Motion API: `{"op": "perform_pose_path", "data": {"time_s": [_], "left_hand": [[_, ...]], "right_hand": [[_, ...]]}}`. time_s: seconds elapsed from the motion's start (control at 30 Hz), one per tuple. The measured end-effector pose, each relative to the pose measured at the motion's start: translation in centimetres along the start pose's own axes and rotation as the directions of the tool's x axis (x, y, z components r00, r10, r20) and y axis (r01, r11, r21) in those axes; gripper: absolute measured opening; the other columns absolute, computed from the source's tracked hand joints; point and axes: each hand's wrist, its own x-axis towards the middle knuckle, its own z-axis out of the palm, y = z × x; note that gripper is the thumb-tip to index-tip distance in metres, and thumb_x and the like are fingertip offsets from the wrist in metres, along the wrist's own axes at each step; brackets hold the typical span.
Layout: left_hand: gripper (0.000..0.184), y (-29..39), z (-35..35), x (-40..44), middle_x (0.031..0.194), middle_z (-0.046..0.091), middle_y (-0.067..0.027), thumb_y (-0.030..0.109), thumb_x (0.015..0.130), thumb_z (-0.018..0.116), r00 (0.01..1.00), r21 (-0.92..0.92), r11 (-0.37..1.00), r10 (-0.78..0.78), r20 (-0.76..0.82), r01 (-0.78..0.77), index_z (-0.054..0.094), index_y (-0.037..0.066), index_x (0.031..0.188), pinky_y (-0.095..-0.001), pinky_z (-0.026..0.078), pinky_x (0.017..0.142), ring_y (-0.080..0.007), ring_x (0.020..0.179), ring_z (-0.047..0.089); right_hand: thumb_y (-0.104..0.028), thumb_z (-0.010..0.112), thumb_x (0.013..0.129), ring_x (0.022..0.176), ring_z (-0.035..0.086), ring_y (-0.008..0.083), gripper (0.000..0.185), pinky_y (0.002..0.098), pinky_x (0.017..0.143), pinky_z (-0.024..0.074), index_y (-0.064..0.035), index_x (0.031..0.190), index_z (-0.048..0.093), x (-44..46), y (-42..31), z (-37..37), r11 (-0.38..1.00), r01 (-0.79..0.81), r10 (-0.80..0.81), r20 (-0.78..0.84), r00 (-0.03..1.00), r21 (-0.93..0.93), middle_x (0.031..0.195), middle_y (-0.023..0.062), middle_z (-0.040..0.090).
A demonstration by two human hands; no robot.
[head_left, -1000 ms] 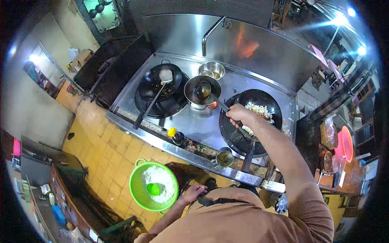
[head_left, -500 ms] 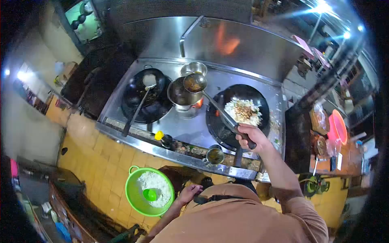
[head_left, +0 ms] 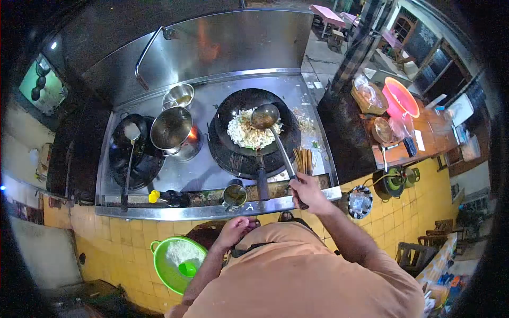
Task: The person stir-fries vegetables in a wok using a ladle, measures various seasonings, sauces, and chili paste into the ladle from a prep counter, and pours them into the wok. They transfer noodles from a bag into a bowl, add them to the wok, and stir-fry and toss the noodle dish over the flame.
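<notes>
ladle of grey steel with a long dark-tipped handle [head_left: 265, 116], over a round black metal wok [head_left: 228, 108]

our right hand [head_left: 307, 194] is wrapped round the dark end of the ladle's handle, far from its bowl, presumably to keep us off the heat. the bowl sits above chopped whitish food with brown bits [head_left: 245, 132] inside the wok; whether it touches, we cannot tell. our left hand [head_left: 236, 231] hangs loosely curled near our waist, seemingly holding nothing; one arm looks enough for this reach.

the wok's dark straight handle [head_left: 262, 183] points our way across the steel worktop [head_left: 289, 80], which likely makes it easy to seize. a wide steel pot [head_left: 170, 112] stands left of the wok, probably so the ladle can serve both. a small metal cup [head_left: 234, 195] and a dark bottle with a yellow cap [head_left: 172, 198] line the front edge, perhaps for quick use, while a bright green plastic basin [head_left: 163, 271] holding white grains [head_left: 183, 250] stands low, left of our left hand.
</notes>
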Motion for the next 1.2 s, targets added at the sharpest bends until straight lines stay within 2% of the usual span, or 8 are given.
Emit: {"op": "perform_pose_path", "data": {"time_s": [0.07,0.13,0.2,0.5,0.87,0.97,1.13,1.2], "left_hand": [[0.035,1.1,1.2,0.5,0.101,0.063,-0.0095,0.028,0.097,0.046,1.0,0.027,1.0,-0.001,0.008,0.0,0.056,-0.002,0.113,-0.032,0.047,0.086,-0.0165,0.093,0.059],[0.035,0.0,1.8,1.2,0.102,0.063,-0.0093,0.029,0.097,0.047,1.0,0.038,0.999,0.005,-0.021,-0.004,0.056,-0.001,0.112,-0.0325,0.046,0.086,-0.0161,0.095,0.059],[0.033,-0.2,3.0,1.6,0.103,0.062,-0.0088,0.028,0.097,0.046,0.999,0.025,0.999,0.034,0.015,-0.034,0.057,0.0,0.111,-0.0324,0.046,0.086,-0.0165,0.095,0.058],[0.033,-2.4,5.8,1.9,0.099,0.062,-0.0067,0.027,0.098,0.047,0.998,-0.016,0.998,0.057,-0.035,-0.058,0.057,0.001,0.114,-0.0275,0.047,0.084,-0.0129,0.092,0.058],[0.038,-1.9,6.8,0.5,0.097,0.062,-0.0064,0.032,0.098,0.045,0.991,0.028,0.998,-0.048,-0.127,0.052,0.056,-0.001,0.115,-0.0269,0.047,0.082,-0.0123,0.091,0.058],[0.039,-1.7,6.6,0.2,0.098,0.062,-0.0067,0.032,0.098,0.045,0.993,0.11,0.994,-0.002,-0.118,0.015,0.056,-0.001,0.114,-0.0265,0.046,0.083,-0.0121,0.091,0.058],[0.039,-1.5,6.5,-0.4,0.099,0.062,-0.0065,0.033,0.098,0.045,0.993,0.011,0.999,-0.039,-0.112,0.041,0.055,-0.002,0.115,-0.0267,0.046,0.083,-0.0119,0.09,0.058],[0.039,-1.7,6.2,-0.5,0.099,0.062,-0.0064,0.033,0.098,0.045,0.995,0.005,1.0,-0.027,-0.095,0.028,0.055,-0.001,0.115,-0.0267,0.047,0.083,-0.0118,0.09,0.058]], "right_hand": [[-0.014,0.05,0.09,0.041,0.044,0.0115,0.009,0.0276,0.034,0.0358,-0.0068,0.086,0.048,0.1,0.1,-1.3,0.998,-0.052,0.051,0.037,0.998,0.039,0.06,0.0014,0.047],[-0.014,0.05,0.092,0.043,0.046,0.0123,0.01,0.0283,0.035,0.0366,-0.0071,0.087,0.045,0.6,-0.1,-3.3,0.934,-0.2,0.154,0.17,0.973,0.296,0.06,0.0018,0.048],[-0.015,0.05,0.092,0.043,0.045,0.0124,0.007,0.0283,0.035,0.0359,-0.0095,0.09,0.045,1.0,0.7,-2.5,0.947,-0.16,0.138,0.096,0.986,0.278,0.062,0.0019,0.048],[-0.014,0.051,0.092,0.042,0.045,0.0124,0.009,0.0277,0.034,0.0353,-0.0101,0.087,0.045,2.3,0.6,-6.1,0.943,-0.215,0.167,0.198,0.966,0.254,0.062,0.002,0.049],[-0.017,0.052,0.092,0.042,0.044,0.0138,0.01,0.0291,0.037,0.038,-0.012,0.098,0.046,2.7,1.1,-5.2,0.921,-0.196,0.142,0.178,0.974,0.337,0.062,0.0028,0.048],[-0.016,0.051,0.092,0.042,0.044,0.0135,0.009,0.0293,0.037,0.0377,-0.0114,0.097,0.046,2.5,0.6,-5.9,0.904,-0.275,0.204,0.235,0.95,0.327,0.062,0.0029,0.049],[-0.016,0.051,0.092,0.042,0.043,0.0118,0.009,0.0282,0.036,0.0355,-0.0117,0.088,0.044,2.1,0.5,-5.7,0.908,-0.257,0.198,0.199,0.96,0.332,0.063,0.002,0.05],[-0.018,0.055,0.089,0.045,0.048,0.0158,0.014,0.0328,0.041,0.0421,-0.0089,0.099,0.052,3.7,2.3,-8.3,0.916,-0.292,0.231,0.234,0.944,0.274,0.065,0.0064,0.054]]}}
